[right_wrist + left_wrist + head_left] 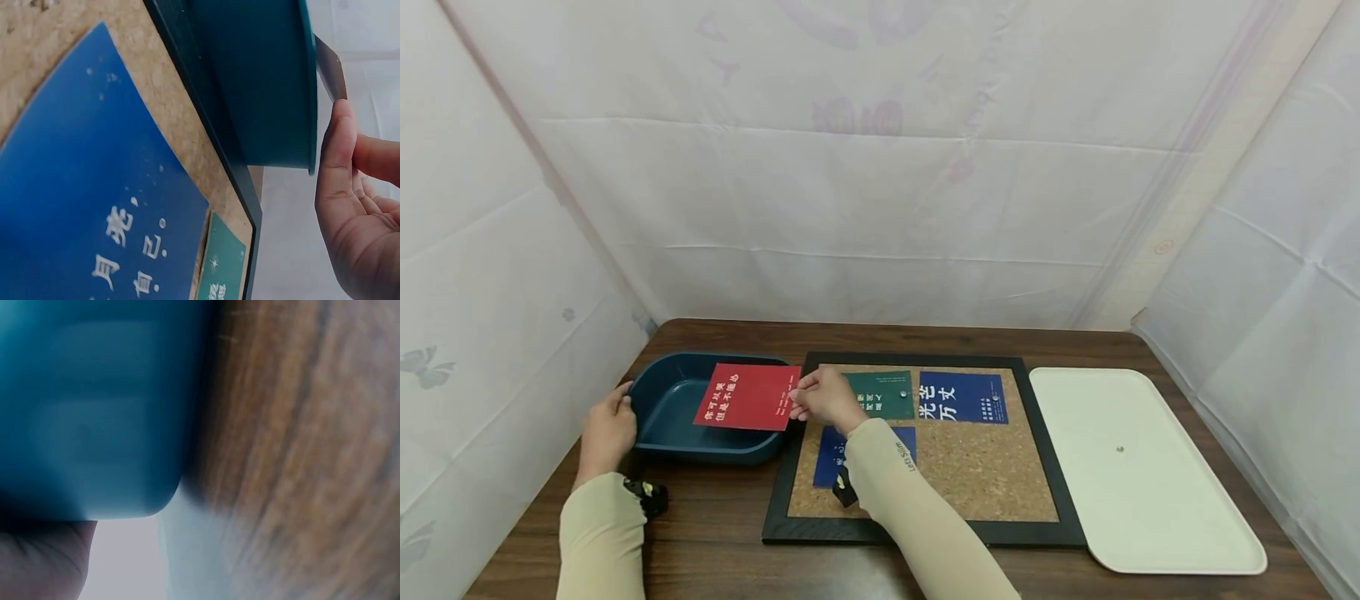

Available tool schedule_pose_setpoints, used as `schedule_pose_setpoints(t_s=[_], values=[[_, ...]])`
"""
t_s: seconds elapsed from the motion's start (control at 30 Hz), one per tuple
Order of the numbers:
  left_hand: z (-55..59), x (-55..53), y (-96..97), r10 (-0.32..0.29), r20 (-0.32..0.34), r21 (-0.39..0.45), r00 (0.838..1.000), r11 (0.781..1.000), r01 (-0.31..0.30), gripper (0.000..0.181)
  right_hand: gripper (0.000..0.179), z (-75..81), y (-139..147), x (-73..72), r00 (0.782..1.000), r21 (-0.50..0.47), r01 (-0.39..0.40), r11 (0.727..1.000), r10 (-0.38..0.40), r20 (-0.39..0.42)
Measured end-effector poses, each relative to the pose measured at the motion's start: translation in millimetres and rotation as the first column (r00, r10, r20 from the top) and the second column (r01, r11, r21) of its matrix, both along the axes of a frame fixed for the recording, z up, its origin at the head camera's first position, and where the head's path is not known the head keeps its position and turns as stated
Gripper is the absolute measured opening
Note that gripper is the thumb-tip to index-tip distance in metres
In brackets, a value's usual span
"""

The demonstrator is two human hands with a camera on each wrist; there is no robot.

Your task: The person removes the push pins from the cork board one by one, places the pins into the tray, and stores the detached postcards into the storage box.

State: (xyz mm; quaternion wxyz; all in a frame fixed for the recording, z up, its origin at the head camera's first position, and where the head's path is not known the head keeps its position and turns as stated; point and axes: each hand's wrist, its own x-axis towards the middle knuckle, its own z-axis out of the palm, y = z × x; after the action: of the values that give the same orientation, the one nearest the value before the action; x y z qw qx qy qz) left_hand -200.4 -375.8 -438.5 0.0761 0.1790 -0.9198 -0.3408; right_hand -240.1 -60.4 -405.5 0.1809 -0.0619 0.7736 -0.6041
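Observation:
A red card [749,397] with white lettering hovers over the right part of a dark blue plastic basin [681,357]. My right hand [826,398] pinches the card's right edge between thumb and fingers; the right wrist view shows the pinch beside the basin wall [262,87]. At the basin's left end, my left hand [606,429] holds the rim. Just right of the basin lies a cork board [985,467] with a black frame. On it are a green card [891,395], a blue card [962,397] and another blue card [106,169], which my right forearm partly covers in the head view.
A cream tray [1157,492] lies to the right of the board, with a small shiny round piece [1120,449] on it. Everything stands on a dark wooden table [715,533]. White sheeting [850,208] encloses the back and both sides.

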Motion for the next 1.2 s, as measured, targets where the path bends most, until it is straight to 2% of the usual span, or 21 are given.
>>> schedule_pose_setpoints(t_s=[0.2, 0.87, 1.2], values=[[4.5, -2.5, 0.3, 0.005, 0.014, -0.013, 1.000, 1.000, -0.005, 0.048, 0.008, -1.3, -5.3, -1.4, 1.000, -0.003, 0.005, 1.000, -0.005, 0.012], [2.9, -3.7, -1.8, 0.001, 0.039, -0.007, 0.999, 1.000, -0.001, 0.050, 0.009, 4.2, -21.9, 3.1, 1.000, 0.002, 0.023, 1.000, -0.023, -0.011], [3.7, -2.8, -1.3, -0.002, 0.038, -0.009, 0.999, 1.000, 0.002, 0.050, 0.007, 8.0, -31.4, 6.6, 0.999, 0.063, 0.017, 0.998, -0.015, -0.043]])
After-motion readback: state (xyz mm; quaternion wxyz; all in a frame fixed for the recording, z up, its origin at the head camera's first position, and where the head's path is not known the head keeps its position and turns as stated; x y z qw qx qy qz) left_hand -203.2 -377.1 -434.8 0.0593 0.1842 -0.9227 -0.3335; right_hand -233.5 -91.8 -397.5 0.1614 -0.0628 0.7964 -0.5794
